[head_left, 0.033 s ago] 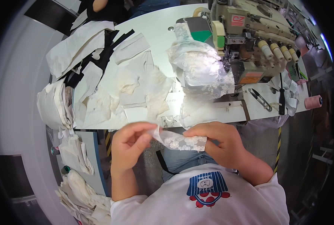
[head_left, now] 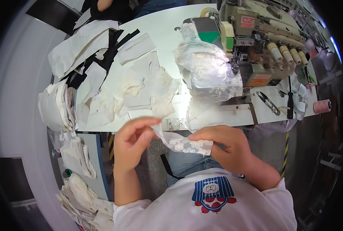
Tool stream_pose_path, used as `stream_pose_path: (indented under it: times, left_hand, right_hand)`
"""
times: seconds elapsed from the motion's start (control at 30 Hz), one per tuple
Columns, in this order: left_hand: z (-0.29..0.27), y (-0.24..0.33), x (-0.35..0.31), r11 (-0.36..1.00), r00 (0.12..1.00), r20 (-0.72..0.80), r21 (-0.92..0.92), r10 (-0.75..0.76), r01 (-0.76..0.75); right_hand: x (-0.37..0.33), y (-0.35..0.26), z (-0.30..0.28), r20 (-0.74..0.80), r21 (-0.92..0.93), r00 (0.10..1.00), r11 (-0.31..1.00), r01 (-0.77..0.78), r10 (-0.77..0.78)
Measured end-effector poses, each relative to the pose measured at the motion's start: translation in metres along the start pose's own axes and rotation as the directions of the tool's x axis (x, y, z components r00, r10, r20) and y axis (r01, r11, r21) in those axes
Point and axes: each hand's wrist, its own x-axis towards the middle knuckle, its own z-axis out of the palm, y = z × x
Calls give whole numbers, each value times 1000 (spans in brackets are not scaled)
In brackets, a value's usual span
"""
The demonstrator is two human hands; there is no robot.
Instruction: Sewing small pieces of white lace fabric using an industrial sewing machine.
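A narrow white lace strip (head_left: 187, 145) with a flower pattern stretches between my two hands, over my lap and just in front of the table edge. My left hand (head_left: 133, 140) holds its upturned left end at the fingertips, fingers curled. At the other end, my right hand (head_left: 230, 146) pinches the strip with the thumb on top; its other fingers are partly hidden. Beyond the hands, a larger white lace piece (head_left: 206, 63) lies under the lit needle area of a sewing machine (head_left: 262, 36).
White fabric pieces (head_left: 131, 82) spread over the left of the white table (head_left: 162, 29), beside black strips (head_left: 112, 50). Thread snips (head_left: 269, 103), a black-handled screwdriver (head_left: 290, 104) and a pink thread cone (head_left: 322, 106) are at the right. Folded cloth (head_left: 79, 158) lies on a lower side surface.
My left hand has risen slightly, lifting its end of the lace strip a little. The right hand stays almost where it was.
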Motion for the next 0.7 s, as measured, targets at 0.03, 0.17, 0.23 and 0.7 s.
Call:
stream_pose_path:
  times: [0.03,0.17,0.23,0.7]
  left_hand:
    - [-1,-8,8,991,992,-129,131,-10,27]
    - [1,-50,43,660,956,26,718,292,-221]
    - [14,-68,59,511,907,38,816,418,-270]
    - [-51,-89,69,920,881,-354,-341,-314,191]
  right_hand:
    - [1,0,2,13,1,1000,1000,2,-2]
    - [9,-9,6,-13,-81,1000,997,-12,11]
    - [11,-13,7,-18,-99,998,993,-60,58]
    - [22,-7,9,-61,-125,998,991,-40,32]
